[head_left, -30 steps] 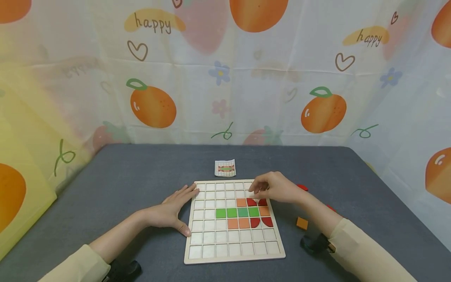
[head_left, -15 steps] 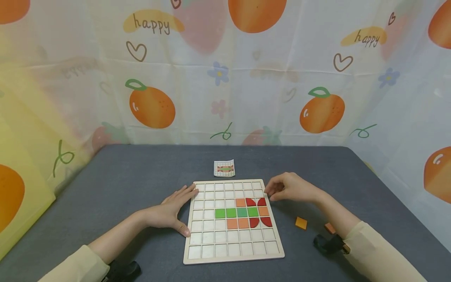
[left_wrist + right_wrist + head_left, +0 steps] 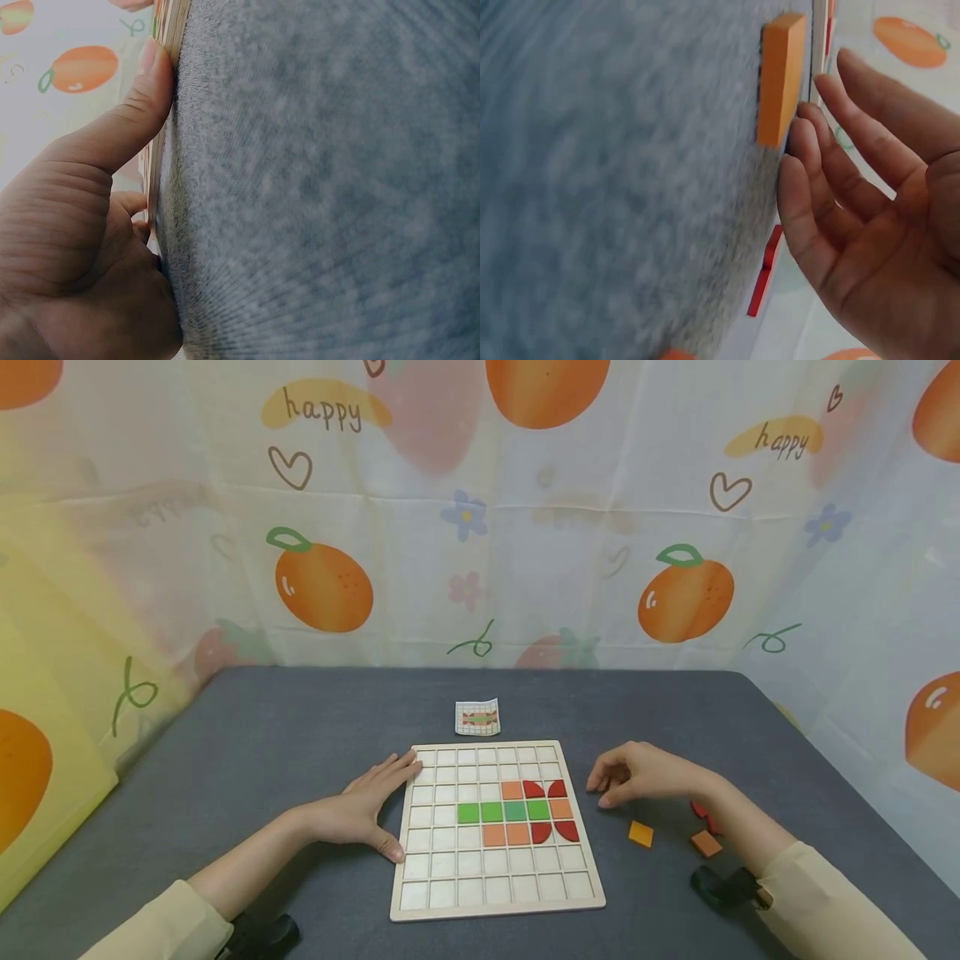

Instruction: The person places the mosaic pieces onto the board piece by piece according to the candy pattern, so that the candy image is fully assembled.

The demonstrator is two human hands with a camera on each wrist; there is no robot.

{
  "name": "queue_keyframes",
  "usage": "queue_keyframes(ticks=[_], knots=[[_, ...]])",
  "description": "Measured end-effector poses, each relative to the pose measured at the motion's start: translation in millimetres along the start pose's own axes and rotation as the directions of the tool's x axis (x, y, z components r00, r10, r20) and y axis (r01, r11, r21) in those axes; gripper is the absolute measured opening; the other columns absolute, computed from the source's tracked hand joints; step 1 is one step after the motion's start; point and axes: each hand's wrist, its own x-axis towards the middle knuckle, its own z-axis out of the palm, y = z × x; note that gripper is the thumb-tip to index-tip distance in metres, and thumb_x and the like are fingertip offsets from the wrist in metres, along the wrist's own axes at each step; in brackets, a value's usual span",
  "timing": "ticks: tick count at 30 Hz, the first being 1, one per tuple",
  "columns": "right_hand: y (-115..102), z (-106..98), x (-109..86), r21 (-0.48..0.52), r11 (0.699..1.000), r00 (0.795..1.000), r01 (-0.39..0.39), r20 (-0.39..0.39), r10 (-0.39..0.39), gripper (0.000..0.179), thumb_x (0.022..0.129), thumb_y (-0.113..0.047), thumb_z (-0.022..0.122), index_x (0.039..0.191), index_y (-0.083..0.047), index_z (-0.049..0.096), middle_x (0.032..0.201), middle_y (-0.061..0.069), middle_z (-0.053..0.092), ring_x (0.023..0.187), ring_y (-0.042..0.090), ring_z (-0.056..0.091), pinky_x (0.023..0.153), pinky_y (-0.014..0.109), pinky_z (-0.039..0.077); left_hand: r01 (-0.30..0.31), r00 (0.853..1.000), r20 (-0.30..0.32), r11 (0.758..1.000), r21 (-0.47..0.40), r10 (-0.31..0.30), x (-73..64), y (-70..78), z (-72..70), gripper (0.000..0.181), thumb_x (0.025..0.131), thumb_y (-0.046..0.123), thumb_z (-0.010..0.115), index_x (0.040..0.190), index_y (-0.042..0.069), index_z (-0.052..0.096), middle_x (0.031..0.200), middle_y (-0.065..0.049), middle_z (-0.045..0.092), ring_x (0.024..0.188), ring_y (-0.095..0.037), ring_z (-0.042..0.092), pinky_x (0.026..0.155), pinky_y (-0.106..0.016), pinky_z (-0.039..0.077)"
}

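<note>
A wooden grid board lies on the table with coloured tiles in some cells. Green tiles form a row, with salmon tiles and red rounded tiles around its right part. My left hand is spread along the board's left edge, its thumb touching the side. To the right of the board hovers my right hand, fingers loosely bent and holding nothing. Just in front of it lies a yellow-orange square tile, which stands near the fingers in the right wrist view.
An orange-brown tile and red tiles lie by the right forearm, which partly covers the red ones. Behind the board is a small pattern card. A printed cloth hangs beyond the dark table.
My right hand has left the board's upper right cells and moved right and nearer to me. The left hand stays at the board's edge.
</note>
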Motion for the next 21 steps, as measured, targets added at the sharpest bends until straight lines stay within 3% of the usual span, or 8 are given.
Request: queue_keyframes(ticks=[5, 11, 21], knots=[[6.0, -5.5, -9.6, 0.043, 0.998, 0.994, -0.048, 0.101, 0.043, 0.026, 0.086, -0.028, 0.077, 0.108, -0.016, 0.068, 0.095, 0.003, 0.062, 0.083, 0.011, 0.057, 0.073, 0.023, 0.048, 0.001, 1.000, 0.003, 1.000, 0.002, -0.001, 0.2, 0.9, 0.1, 0.123, 0.067, 0.052, 0.086, 0.159, 0.011, 0.016, 0.169, -0.014, 0.002, 0.154, -0.046, -0.004, 0.112, -0.076, 0.003], [10.1, -11.7, -19.1, 0.127, 0.991, 0.977, -0.029, 0.212, 0.001, 0.037, 0.080, -0.020, 0.081, 0.112, -0.011, 0.065, 0.102, 0.011, 0.056, 0.090, 0.019, 0.047, 0.078, 0.025, 0.043, 0.017, 1.000, 0.002, 1.000, 0.003, -0.017, 0.0, 0.8, -0.1, 0.122, 0.068, 0.046, 0.087, 0.159, 0.009, 0.015, 0.169, -0.013, 0.002, 0.155, -0.044, -0.004, 0.114, -0.075, 0.004], [10.7, -12.0, -26.3, 0.179, 0.984, 0.965, -0.008, 0.260, -0.040, 0.042, 0.074, -0.012, 0.085, 0.111, -0.010, 0.065, 0.105, 0.017, 0.049, 0.092, 0.022, 0.038, 0.074, 0.028, 0.040, 0.021, 1.000, -0.005, 1.000, 0.019, -0.021, 1.7, -0.6, 0.9, 0.122, 0.068, 0.046, 0.088, 0.159, 0.010, 0.016, 0.169, -0.012, 0.003, 0.155, -0.044, -0.003, 0.114, -0.074, 0.005]])
